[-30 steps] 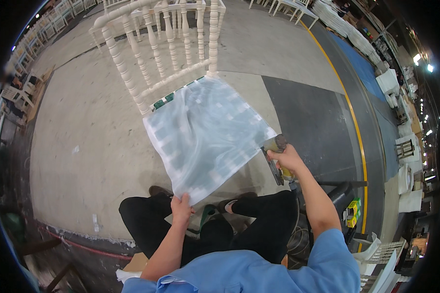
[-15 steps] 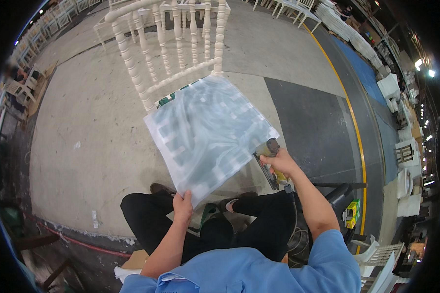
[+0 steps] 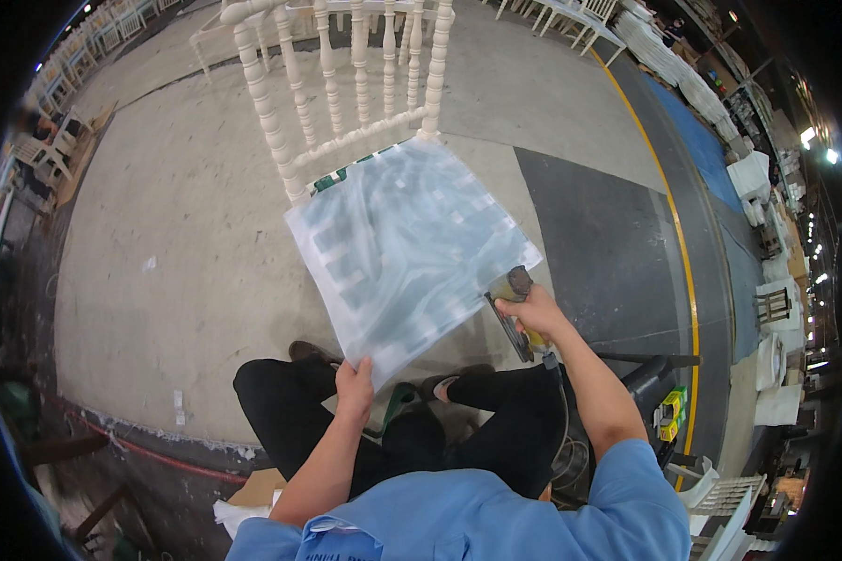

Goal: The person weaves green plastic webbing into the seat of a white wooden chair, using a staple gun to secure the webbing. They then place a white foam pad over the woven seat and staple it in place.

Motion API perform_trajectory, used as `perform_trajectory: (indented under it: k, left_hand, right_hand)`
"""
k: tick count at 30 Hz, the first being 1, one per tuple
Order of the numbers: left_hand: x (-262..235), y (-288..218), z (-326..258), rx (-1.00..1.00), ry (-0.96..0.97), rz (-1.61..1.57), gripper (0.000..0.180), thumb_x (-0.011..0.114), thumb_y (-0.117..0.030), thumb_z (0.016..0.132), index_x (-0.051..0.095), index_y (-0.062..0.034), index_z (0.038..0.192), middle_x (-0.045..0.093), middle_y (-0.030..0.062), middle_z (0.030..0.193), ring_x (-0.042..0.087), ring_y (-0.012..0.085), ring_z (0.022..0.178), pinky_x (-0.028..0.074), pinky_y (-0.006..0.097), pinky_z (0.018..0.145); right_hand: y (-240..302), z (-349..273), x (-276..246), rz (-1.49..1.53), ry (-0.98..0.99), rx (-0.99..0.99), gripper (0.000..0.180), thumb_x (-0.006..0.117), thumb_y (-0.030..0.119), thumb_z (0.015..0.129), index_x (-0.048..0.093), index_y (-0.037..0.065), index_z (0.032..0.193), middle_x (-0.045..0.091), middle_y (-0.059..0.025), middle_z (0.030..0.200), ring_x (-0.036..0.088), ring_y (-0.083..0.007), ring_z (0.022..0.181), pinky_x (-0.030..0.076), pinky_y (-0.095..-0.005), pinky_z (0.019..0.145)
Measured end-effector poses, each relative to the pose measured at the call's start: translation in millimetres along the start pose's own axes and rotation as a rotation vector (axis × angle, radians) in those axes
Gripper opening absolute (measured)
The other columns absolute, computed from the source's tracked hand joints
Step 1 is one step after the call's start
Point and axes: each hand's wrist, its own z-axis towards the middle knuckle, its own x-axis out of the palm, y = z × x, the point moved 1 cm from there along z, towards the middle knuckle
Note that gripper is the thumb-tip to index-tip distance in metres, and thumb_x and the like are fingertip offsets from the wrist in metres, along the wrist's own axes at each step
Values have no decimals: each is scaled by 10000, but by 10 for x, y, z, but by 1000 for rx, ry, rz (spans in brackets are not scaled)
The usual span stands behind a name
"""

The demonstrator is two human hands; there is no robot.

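Note:
A cream chair with turned spindles in its back stands in front of me. Thin, translucent white fabric lies over its seat, with pale bands showing through and a strip of green webbing visible at the back edge. My left hand pinches the near left corner of the fabric between thumb and fingers. Wrapped round the handle of an air staple gun, my right hand holds it at the seat's near right corner. Whether the gun's nose touches the fabric is hard to see.
A hose runs down from the staple gun past my right knee. Green and yellow boxes sit beside a black object at my right. More white chairs stand at the far right, and stacked white pieces line that side.
The view has shifted slightly, so the chair appears a little further right. My left hand has moved slightly up along with the fabric corner. The right hand keeps its hold on the staple gun.

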Motion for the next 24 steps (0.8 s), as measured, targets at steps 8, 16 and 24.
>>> perform_trajectory:
  k: [8, 16, 24]
  left_hand:
    - [-12, 31, 23, -68, -55, 41, 379, 609, -149, 1056, 630, 66, 1367, 722, 133, 1250, 661, 205, 1128, 503, 365, 997]
    - [-2, 35, 29, -3, -99, 43, 358, 627, -169, 1048, 656, 73, 1309, 742, 149, 1173, 675, 204, 1063, 516, 361, 949]
    - [-28, -25, 35, -74, -81, 128, 325, 603, -185, 1096, 660, 62, 1298, 719, 98, 1160, 634, 171, 1040, 500, 356, 952]
  right_hand:
    - [49, -107, 271, 37, 86, -52, 379, 843, 292, 914, 728, -5, 1119, 725, -68, 897, 579, -139, 535, 483, -317, 509]
    - [106, -159, 577, 26, 115, -49, 395, 839, 294, 922, 717, -2, 1154, 726, -59, 906, 583, -132, 544, 480, -317, 507]
    - [208, -436, 874, 35, 177, -13, 369, 835, 271, 935, 721, 2, 1160, 723, -51, 907, 579, -127, 538, 472, -312, 508]
